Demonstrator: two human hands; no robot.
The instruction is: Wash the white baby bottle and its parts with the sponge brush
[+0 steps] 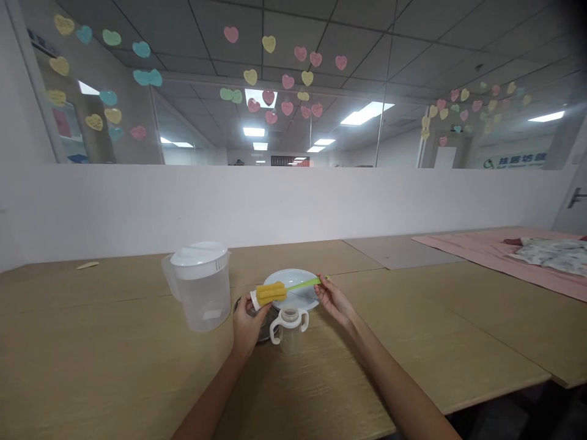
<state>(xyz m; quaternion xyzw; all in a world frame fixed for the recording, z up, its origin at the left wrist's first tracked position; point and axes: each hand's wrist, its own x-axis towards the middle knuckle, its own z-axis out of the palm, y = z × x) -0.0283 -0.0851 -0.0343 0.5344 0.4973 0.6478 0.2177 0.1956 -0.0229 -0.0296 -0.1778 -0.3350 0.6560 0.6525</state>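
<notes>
My left hand (247,324) is closed on a small white cap (255,300), whose opening faces the yellow sponge head of a brush (271,293). The sponge touches the cap. My right hand (335,300) pinches the brush's green handle at its far end. Below the brush, a clear bottle with two white handles (290,330) stands upright and uncapped on the table. A white bowl (298,275) sits behind the bottle. Partly hidden by my left hand, a dark round dish (266,333) lies beside the bottle.
A clear pitcher with a white lid (204,293) stands left of my left hand. A pink cloth (481,256) with a patterned cloth on it covers the table's far right. A white wall (275,205) with windows above runs behind the wooden table (137,373).
</notes>
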